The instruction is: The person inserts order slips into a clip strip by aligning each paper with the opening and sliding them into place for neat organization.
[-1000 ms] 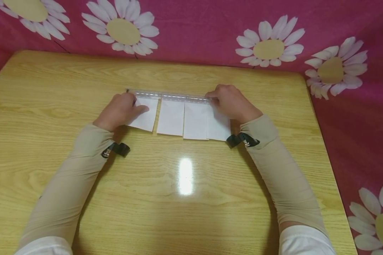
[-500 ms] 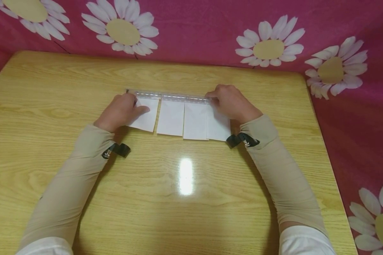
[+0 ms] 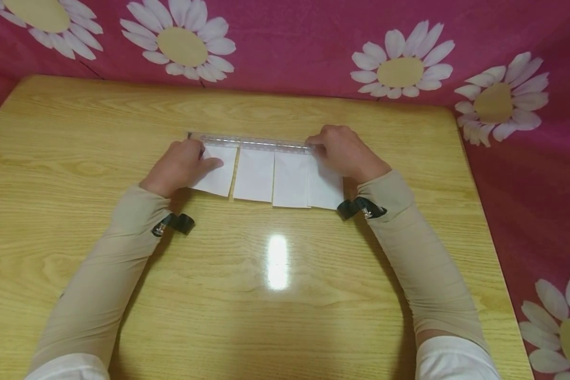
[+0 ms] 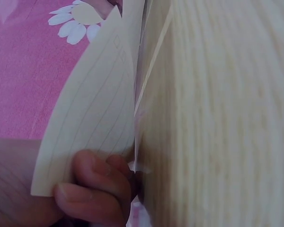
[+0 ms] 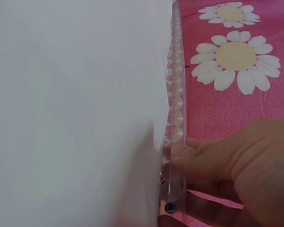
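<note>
A clear, ruler-like plastic strip (image 3: pixel 256 143) runs along the upper edges of several white paper pieces (image 3: pixel 254 177) hanging in a row. Round shapes line the strip (image 5: pixel 177 101) in the right wrist view. My left hand (image 3: pixel 178 166) grips the left end of the row, thumb over the front of the leftmost paper. In the left wrist view, its fingers (image 4: pixel 97 172) curl against that paper's back (image 4: pixel 92 94), which bears faint lines and small diamonds. My right hand (image 3: pixel 344 150) pinches the strip's right end, thumb on the plastic, partly covering the rightmost paper.
All this is over a wood-grain table (image 3: pixel 266 327) with a bright light reflection. A pink cloth (image 3: pixel 290 47) with white daisies hangs behind and to the right. Each wrist wears a black strap (image 3: pixel 180 224) over a beige sleeve.
</note>
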`<state>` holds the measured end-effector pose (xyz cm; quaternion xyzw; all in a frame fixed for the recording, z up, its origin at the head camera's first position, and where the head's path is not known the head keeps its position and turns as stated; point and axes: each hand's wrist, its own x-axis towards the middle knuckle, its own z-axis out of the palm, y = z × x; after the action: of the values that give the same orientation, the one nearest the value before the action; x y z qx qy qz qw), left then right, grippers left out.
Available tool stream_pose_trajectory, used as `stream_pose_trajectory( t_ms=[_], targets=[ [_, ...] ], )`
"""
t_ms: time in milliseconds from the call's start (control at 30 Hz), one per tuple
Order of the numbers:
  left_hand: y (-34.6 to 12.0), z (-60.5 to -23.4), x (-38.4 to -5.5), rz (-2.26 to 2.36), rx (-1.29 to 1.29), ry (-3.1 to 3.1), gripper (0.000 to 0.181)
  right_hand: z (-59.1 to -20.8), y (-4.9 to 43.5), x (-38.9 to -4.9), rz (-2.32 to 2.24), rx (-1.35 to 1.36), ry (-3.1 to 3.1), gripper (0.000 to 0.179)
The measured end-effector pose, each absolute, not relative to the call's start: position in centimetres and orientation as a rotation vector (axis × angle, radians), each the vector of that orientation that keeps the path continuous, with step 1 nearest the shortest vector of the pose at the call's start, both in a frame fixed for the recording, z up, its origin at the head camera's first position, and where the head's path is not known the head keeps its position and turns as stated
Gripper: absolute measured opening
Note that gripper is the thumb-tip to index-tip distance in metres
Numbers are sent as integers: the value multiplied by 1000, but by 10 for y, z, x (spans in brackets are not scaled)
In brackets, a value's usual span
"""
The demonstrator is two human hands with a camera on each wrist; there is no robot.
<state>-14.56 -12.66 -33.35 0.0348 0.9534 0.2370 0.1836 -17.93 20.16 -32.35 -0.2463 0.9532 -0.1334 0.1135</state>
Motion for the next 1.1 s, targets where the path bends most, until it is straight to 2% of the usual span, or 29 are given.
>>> stream_pose_trajectory(
  t_ms=[1100],
  targets=[
    [-122,-334,-147,689,113,2680,38,-324,203,-179,-379,-736,2808,33]
  ],
)
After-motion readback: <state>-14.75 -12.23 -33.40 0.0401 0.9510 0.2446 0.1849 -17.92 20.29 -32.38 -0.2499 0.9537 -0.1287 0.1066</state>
